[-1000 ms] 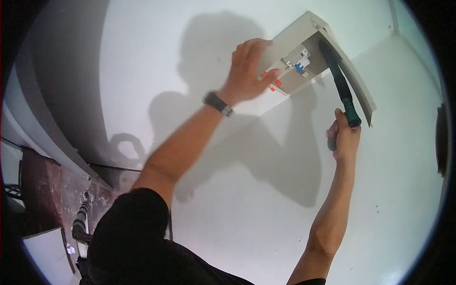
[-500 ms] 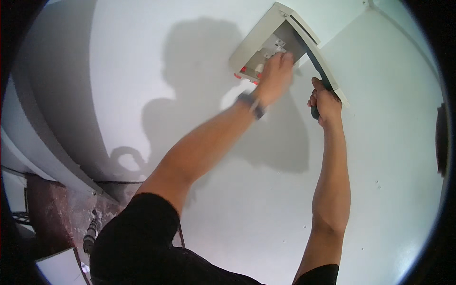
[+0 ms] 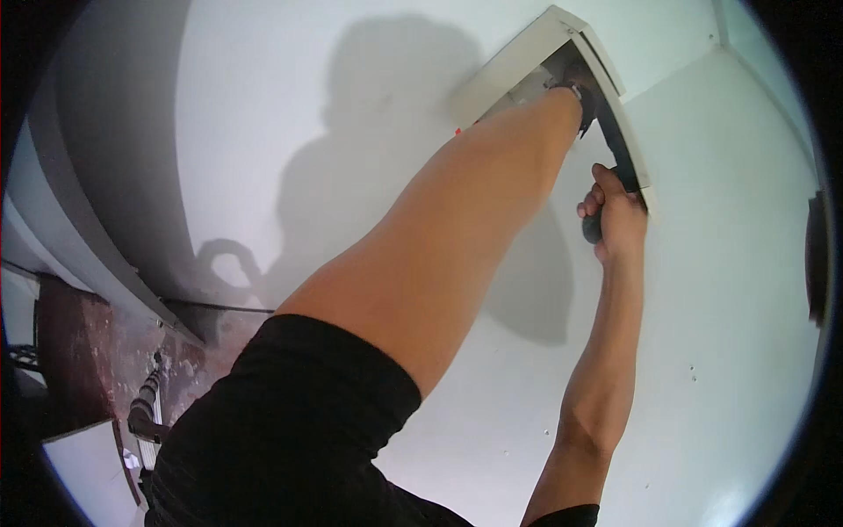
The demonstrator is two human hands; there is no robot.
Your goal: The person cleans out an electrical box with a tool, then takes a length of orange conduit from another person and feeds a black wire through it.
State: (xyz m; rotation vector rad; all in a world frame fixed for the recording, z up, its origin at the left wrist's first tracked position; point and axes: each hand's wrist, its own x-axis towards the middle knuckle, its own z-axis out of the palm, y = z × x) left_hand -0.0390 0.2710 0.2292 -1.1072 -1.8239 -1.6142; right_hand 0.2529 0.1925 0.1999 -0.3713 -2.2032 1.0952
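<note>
A beige metal wall box (image 3: 516,66) is mounted high on the wall, its door (image 3: 617,119) swung out to the right. My left arm reaches up into the box; the watch strap (image 3: 584,110) sits at its opening. Beyond the strap, my left hand (image 3: 572,72) is in shadow inside, its fingers hidden. Just below the door's lower end, my right hand (image 3: 617,215) is closed around a dark, rounded handle (image 3: 592,227). The rest of that object is hidden by the hand. Part of a red fitting (image 3: 457,132) shows at the box's lower edge.
A white wall (image 3: 492,422) with small marks surrounds the box. At the left stands a curved grey panel (image 3: 97,220), and below it a stained reddish floor (image 3: 92,351). A dark post-like object (image 3: 145,404) and a white board (image 3: 92,465) are at lower left.
My left hand has gone up and deeper into the box, and its forearm now covers most of the red fittings. My right hand keeps its grip by the door. The view has shifted slightly.
</note>
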